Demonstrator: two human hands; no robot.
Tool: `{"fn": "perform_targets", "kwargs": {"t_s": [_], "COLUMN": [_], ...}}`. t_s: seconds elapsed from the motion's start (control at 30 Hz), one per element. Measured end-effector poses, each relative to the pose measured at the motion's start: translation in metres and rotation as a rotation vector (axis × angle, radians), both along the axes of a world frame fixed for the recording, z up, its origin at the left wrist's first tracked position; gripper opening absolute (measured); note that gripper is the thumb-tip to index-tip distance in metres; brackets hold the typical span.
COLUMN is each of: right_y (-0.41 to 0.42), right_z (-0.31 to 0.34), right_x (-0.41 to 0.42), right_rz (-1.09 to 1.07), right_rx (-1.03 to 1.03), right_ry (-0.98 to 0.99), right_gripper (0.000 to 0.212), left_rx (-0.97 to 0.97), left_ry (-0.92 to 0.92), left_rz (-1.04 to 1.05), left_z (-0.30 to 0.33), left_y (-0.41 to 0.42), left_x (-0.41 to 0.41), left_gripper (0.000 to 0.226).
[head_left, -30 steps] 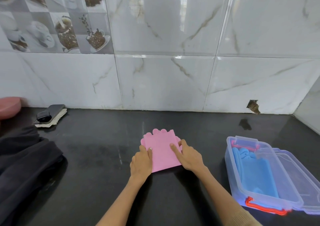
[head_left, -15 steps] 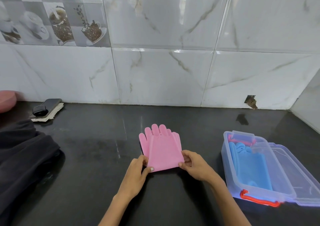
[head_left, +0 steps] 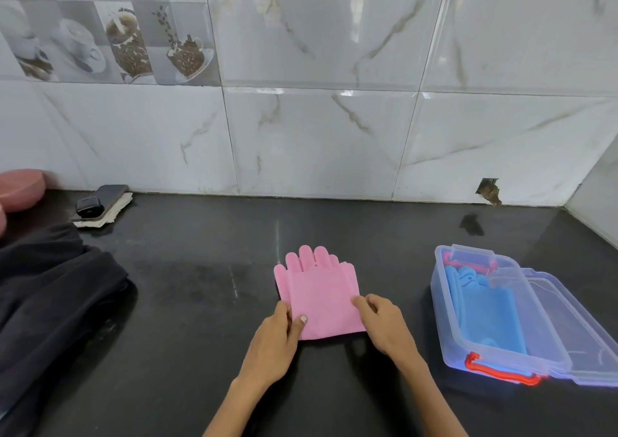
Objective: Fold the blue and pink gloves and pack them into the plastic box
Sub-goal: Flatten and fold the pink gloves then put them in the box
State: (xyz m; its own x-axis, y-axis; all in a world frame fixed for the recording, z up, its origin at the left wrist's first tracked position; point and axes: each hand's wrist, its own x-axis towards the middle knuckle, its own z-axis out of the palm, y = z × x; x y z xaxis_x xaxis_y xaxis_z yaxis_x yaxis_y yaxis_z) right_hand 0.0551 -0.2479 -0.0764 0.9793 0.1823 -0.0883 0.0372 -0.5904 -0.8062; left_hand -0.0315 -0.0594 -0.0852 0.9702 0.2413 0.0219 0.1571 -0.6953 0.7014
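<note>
Black counter: two pink gloves pinched by left hand and right hand; one plastic box.

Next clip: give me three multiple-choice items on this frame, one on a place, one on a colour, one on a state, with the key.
1. Where are the blue gloves?
A. On the dark cloth
B. Inside the plastic box
C. Under the phone

2. What colour are the box's latch handles?
A. Red
B. Green
C. White

3. How does the pink gloves pile lie?
A. Lifted in the air
B. Rolled into a ball
C. Flat on the counter, held at its near corners

Key: 1 B, blue shows through the clear wall. 2 A, red at both ends. 3 C, the left hand and right hand pinch its near corners.
</note>
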Motion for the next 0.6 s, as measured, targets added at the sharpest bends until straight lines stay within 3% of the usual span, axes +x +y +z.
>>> {"fn": "perform_targets", "kwargs": {"t_s": [0.1, 0.2, 0.27, 0.43, 0.6], "right_y": [0.007, 0.015, 0.019, 0.031, 0.037], "right_z": [0.005, 0.007, 0.007, 0.011, 0.003], "right_x": [0.005, 0.014, 0.018, 0.027, 0.030], "right_rz": [0.004, 0.068, 0.116, 0.125, -0.044], "right_rx": [-0.171, -0.200, -0.184, -0.384, -0.222], "right_ry": [-0.007, -0.126, -0.186, -0.254, -0.121], "right_gripper": [0.045, 0.024, 0.019, 0.035, 0.040], "left_rx": [0.039, 0.152, 0.097, 0.013, -0.078], "left_ry": [0.079, -0.004, -0.055, -0.018, 0.058], "left_rz": [0.060, 0.149, 0.199, 0.304, 0.371], "left_z": [0.008, 0.012, 0.013, 0.017, 0.018], "left_y": [0.000, -0.002, -0.004, -0.008, -0.007], "left_x": [0.011, 0.020, 0.024, 0.038, 0.050], "left_gripper": [0.030, 0.033, 0.028, 0.021, 0.040]}}
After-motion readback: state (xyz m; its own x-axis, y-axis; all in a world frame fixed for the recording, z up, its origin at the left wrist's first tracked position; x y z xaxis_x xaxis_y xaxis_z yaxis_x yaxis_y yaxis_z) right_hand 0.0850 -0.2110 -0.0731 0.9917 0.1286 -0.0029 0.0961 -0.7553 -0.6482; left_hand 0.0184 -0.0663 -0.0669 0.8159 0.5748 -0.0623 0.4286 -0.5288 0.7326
